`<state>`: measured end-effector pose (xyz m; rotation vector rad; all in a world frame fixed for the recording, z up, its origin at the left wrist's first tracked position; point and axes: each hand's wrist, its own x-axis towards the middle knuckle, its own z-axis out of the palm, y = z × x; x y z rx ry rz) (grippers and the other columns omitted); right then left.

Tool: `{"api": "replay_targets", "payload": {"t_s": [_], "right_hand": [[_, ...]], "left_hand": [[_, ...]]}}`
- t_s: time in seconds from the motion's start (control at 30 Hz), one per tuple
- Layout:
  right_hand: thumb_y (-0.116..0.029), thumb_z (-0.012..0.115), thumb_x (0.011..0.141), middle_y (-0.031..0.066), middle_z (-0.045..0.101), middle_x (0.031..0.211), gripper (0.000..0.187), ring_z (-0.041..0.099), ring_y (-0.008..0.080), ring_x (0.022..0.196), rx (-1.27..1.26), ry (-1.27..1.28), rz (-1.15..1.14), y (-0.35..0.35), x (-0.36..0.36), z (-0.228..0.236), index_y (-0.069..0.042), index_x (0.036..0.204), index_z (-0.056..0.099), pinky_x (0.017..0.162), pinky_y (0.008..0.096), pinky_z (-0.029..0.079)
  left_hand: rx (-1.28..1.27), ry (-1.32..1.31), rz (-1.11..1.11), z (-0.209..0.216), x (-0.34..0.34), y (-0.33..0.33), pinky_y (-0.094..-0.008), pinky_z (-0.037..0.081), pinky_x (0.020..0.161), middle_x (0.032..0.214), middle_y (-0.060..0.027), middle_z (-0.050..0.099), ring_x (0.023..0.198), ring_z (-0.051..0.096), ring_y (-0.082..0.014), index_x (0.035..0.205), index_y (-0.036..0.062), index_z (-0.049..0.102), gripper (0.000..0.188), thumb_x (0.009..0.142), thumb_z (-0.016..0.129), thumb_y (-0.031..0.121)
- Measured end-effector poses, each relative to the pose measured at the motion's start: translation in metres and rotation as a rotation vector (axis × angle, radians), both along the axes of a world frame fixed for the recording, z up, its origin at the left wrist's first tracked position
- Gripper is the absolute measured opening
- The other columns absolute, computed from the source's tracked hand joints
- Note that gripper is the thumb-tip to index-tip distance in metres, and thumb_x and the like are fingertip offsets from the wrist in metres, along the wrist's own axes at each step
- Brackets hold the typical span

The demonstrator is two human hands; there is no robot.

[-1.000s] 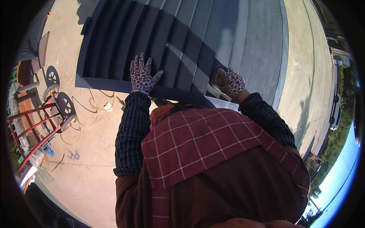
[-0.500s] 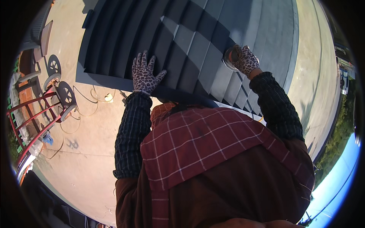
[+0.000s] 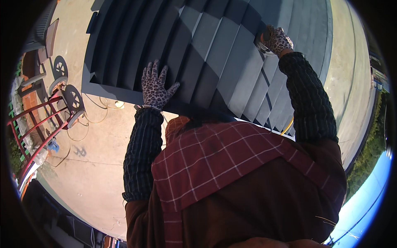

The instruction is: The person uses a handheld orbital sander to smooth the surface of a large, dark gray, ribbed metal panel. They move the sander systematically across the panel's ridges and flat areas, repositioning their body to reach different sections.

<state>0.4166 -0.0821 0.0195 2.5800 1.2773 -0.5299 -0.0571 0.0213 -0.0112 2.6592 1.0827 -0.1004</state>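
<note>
A large dark grey slatted panel (image 3: 237,72), like a louvred shutter, lies in front of me, part in shadow and part in sun. My left hand (image 3: 157,86), in a leopard-print glove, rests flat on its near left part with the fingers spread. Further right and farther out, my right hand (image 3: 280,40), gloved alike, is wrapped round a round palm sander (image 3: 263,46). The sander's disc sits against the slats; the fingers hide much of its body. Dark striped sleeves cover both forearms.
On the pale concrete floor (image 3: 99,165) at the left stands a red-framed hand cart (image 3: 45,122) with black wheels. A thin hose (image 3: 97,122) curls near it. A yellow hose (image 3: 287,126) shows beside the panel's near right edge. Bricks and green items lie at the far left.
My right hand has moved the sander farther out and slightly right across the slats. My left hand stays flat in nearly the same place.
</note>
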Motion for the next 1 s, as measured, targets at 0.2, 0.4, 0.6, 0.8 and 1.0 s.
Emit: {"api": "replay_targets", "payload": {"t_s": [0.2,0.4,0.6,0.8,1.0], "right_hand": [[-0.045,0.064,0.098,0.0240,0.058,0.136,0.057,0.063,0.0415,0.124,0.071,-0.043,0.012,0.026,0.040,-0.011,-0.019,0.147,0.053,0.103,0.0498,0.054],[-0.045,0.067,0.095,0.0237,0.058,0.141,0.065,0.060,0.0413,0.128,0.137,-0.187,0.065,0.038,0.103,-0.052,-0.021,0.152,0.048,0.108,0.0498,0.051],[-0.042,0.068,0.090,0.0179,0.065,0.135,0.047,0.061,0.0401,0.126,-0.014,-0.205,0.278,0.047,0.073,-0.024,-0.017,0.130,0.063,0.102,0.0491,0.052],[-0.036,0.077,0.088,0.0209,0.056,0.143,0.078,0.060,0.0400,0.128,0.077,-0.037,0.028,0.018,0.044,-0.012,-0.020,0.156,0.043,0.108,0.0482,0.052],[-0.038,0.068,0.096,0.0187,0.058,0.142,0.056,0.063,0.0372,0.126,0.077,-0.006,0.001,0.000,0.003,0.007,-0.020,0.147,0.052,0.102,0.0479,0.055]], "left_hand": [[0.007,-0.037,0.002,-0.004,-0.001,-0.001,-0.0536,0.017,0.128,0.166,-0.0172,0.031,0.155,0.024,-0.0374,0.148,0.0088,0.053,0.080,0.085,0.078,0.052],[0.012,-0.025,-0.003,-0.006,-0.001,-0.001,-0.0553,0.018,0.127,0.164,-0.0180,0.032,0.153,0.025,-0.0391,0.147,0.0084,0.054,0.081,0.083,0.080,0.051],[0.020,-0.016,0.000,-0.006,-0.002,-0.002,-0.0551,0.019,0.127,0.165,-0.0178,0.031,0.153,0.025,-0.0396,0.147,0.0087,0.053,0.082,0.083,0.080,0.051],[0.027,-0.034,0.000,-0.006,0.000,-0.003,-0.0538,0.018,0.127,0.166,-0.0168,0.030,0.154,0.024,-0.0385,0.149,0.0096,0.053,0.081,0.084,0.078,0.052],[0.038,0.008,0.004,-0.005,0.002,-0.002,-0.0503,0.016,0.128,0.167,-0.0153,0.028,0.156,0.022,-0.0355,0.150,0.0096,0.052,0.080,0.087,0.075,0.054]]}}
